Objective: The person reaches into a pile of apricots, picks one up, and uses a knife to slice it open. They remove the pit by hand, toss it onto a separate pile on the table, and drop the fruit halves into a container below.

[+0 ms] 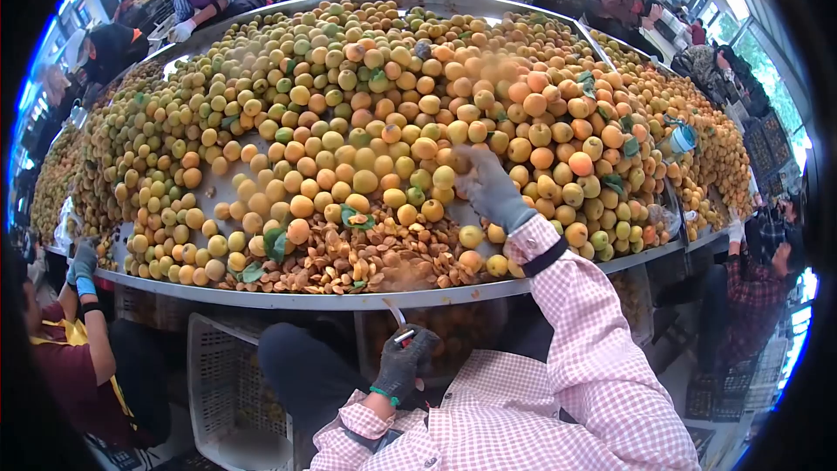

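Observation:
My left hand (406,359), in a dark glove, is closed round the handle of a small knife (397,312) below the table's front edge. The knife's blade points up toward the rim. My right hand (491,187), in a grey glove, reaches over the table among the apricots (384,122). Its fingers are stretched forward and slightly apart, close to a yellow apricot (443,177); the fingertips are somewhat blurred. Between me and the whole fruit lies a heap of split apricot pieces (375,255), with a few green leaves (275,244) on and beside it.
The metal table rim (305,300) runs across in front of me. Beneath it stands a white plastic crate (205,384) at left. Co-workers sit round the table, one at near left (78,331). A blue cup-like object (683,138) sits among the fruit at right.

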The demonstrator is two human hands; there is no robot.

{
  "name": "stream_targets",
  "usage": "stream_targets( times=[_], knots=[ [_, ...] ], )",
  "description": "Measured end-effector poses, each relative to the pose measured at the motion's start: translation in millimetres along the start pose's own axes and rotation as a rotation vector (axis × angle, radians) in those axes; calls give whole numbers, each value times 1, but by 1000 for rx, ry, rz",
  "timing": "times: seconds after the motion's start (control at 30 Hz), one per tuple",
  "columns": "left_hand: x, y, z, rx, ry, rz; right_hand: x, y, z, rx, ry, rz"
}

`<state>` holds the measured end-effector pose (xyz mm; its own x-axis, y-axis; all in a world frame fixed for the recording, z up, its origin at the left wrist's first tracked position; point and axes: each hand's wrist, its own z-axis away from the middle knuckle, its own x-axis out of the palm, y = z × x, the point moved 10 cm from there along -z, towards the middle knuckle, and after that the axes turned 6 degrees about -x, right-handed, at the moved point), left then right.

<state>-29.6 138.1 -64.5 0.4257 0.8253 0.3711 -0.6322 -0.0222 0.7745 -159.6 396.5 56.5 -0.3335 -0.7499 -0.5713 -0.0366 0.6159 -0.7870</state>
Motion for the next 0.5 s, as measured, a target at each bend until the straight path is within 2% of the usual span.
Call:
stream_targets(
  times=[0.03,0.07,0.1,0.17,0.2,0.27,0.3,0.37,0.43,0.5],
  knots=[
    [-2,1,0,4,2,0,7,7,6,72,-189,224],
    [-5,-10,0,-92,6,66,21,20,21,143,-404,445],
    [-6,-20,0,-187,10,132,26,24,31,139,-404,445],
    [-5,-24,1,-206,-4,137,53,37,59,133,-662,566],
    [-3,-26,0,-224,-22,142,52,40,61,133,-657,567],
    [-2,-21,0,-202,-30,116,32,31,47,174,-434,480],
    [-1,-19,2,-188,-33,93,33,28,41,170,-437,479],
    [2,-18,4,-202,-27,104,32,-2,16,3,-321,581],
    [2,-19,1,-204,-29,109,65,-2,16,-28,-450,886],
    [0,-3,-2,87,-53,-138,83,12,6,-33,-477,843]
  ],
)
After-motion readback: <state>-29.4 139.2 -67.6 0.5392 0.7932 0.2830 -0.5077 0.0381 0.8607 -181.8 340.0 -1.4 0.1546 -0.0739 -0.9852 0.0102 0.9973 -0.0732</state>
